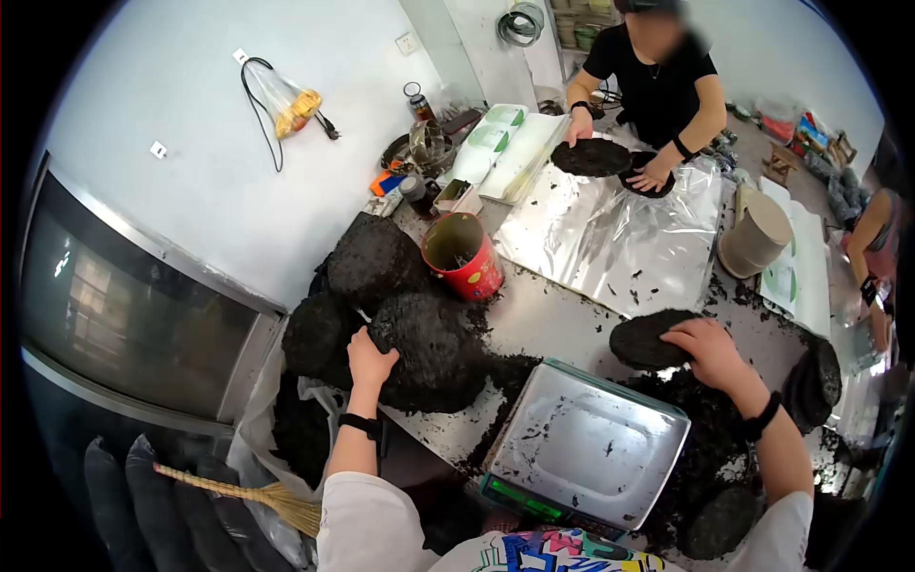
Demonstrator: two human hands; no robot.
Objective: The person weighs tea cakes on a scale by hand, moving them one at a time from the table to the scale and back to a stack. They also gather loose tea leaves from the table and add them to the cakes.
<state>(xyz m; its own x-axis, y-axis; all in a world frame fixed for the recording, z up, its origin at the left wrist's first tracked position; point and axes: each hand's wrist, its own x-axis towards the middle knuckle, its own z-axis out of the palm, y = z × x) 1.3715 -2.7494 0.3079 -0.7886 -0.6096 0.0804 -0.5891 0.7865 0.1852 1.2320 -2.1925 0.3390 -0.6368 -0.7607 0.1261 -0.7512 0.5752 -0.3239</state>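
My right hand grips the right edge of a flat, round, dark pressed cake, thumb and fingers closed on it above the table. My left hand is at the left edge of a large round dark cake, its thumb against that edge and the fingers partly hidden. Beside it rest a smaller dark cake and another large dark cake. Between my arms stands a scale with a metal pan holding a few dark flakes; its green display is lit.
A red can stands behind the cakes. Across the table, a person handles two dark cakes over clear plastic sheets. A beige cylinder stands right. Loose dark leaf surrounds the scale. A straw broom lies at lower left.
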